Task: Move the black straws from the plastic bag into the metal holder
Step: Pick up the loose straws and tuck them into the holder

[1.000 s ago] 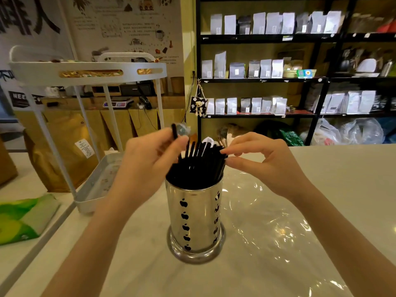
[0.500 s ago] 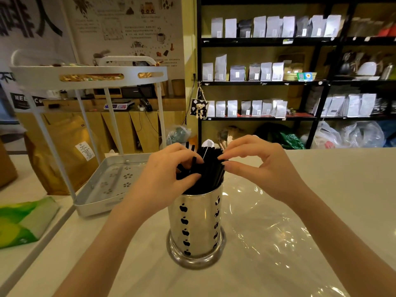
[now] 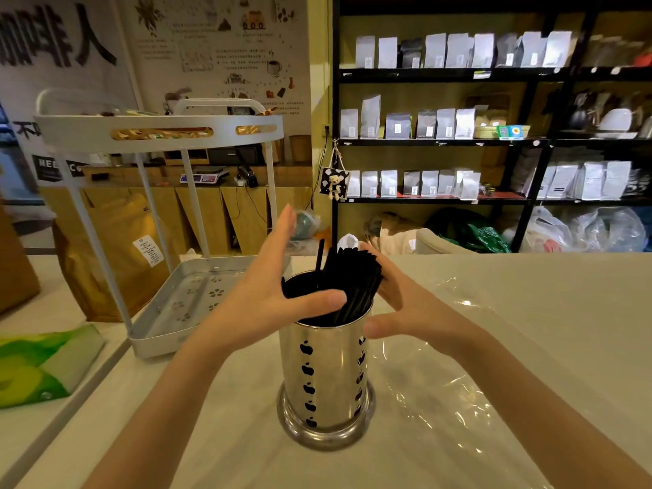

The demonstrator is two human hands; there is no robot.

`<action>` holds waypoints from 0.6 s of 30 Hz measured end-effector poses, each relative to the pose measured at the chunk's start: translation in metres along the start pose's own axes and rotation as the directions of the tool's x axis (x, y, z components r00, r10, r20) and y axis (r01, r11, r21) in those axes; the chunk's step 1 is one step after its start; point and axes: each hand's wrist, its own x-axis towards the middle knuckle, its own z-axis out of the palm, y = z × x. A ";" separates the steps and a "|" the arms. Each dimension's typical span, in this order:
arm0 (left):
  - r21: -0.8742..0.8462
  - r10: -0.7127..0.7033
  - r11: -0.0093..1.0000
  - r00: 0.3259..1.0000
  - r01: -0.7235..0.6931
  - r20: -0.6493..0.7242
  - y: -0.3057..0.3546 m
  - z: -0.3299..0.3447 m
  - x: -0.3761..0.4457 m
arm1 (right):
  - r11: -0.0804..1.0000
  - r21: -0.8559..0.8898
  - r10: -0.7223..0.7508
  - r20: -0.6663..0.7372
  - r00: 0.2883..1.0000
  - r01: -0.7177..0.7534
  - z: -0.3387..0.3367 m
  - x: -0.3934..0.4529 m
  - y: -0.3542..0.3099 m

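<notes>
A shiny metal holder (image 3: 326, 379) with black apple-shaped cutouts stands upright on the white counter. A bundle of black straws (image 3: 352, 280) sticks out of its top and leans right. My left hand (image 3: 271, 294) is open at the holder's left rim, fingers pointing up, thumb laid across the straws. My right hand (image 3: 398, 305) is open on the other side, its fingers behind the bundle, thumb beside the rim. The clear plastic bag (image 3: 458, 354) lies flat and crumpled on the counter, right of the holder.
A white two-tier rack (image 3: 158, 135) with a perforated tray (image 3: 197, 294) stands at the left. A green pouch (image 3: 38, 365) lies at the far left. A brown paper bag (image 3: 116, 248) stands behind the rack. Dark shelves (image 3: 458, 142) of pouches fill the background.
My left hand has let go of a single straw and spread open against the bundle. My right hand has opened from a pinch and dropped to cup the straws from the right.
</notes>
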 end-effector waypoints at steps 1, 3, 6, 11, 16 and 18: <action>0.000 -0.028 1.000 0.999 0.028 0.027 -0.003 0.000 0.001 | 1.000 -0.010 -0.011 0.023 1.000 0.012 0.001 0.004 0.000; -0.051 -0.076 0.995 0.994 0.081 0.084 -0.006 0.000 0.002 | 0.999 -0.007 -0.031 0.037 0.999 0.031 0.001 0.009 -0.004; -0.081 -0.059 0.994 0.981 0.075 0.186 -0.007 0.002 0.002 | 1.000 -0.008 -0.023 0.036 0.999 0.023 0.000 0.013 -0.013; 0.149 0.038 0.986 0.977 -0.070 0.210 -0.003 0.000 0.001 | 0.991 -0.064 -0.109 0.073 0.991 0.114 0.001 0.014 -0.026; 0.192 0.170 0.962 0.975 -0.195 0.140 -0.008 0.004 0.001 | 0.986 -0.031 -0.163 -0.004 0.987 0.163 0.010 0.010 -0.027; 0.153 0.159 0.972 0.980 -0.177 0.123 -0.008 0.006 0.000 | 0.981 -0.061 -0.189 -0.071 0.979 0.185 0.017 0.009 -0.027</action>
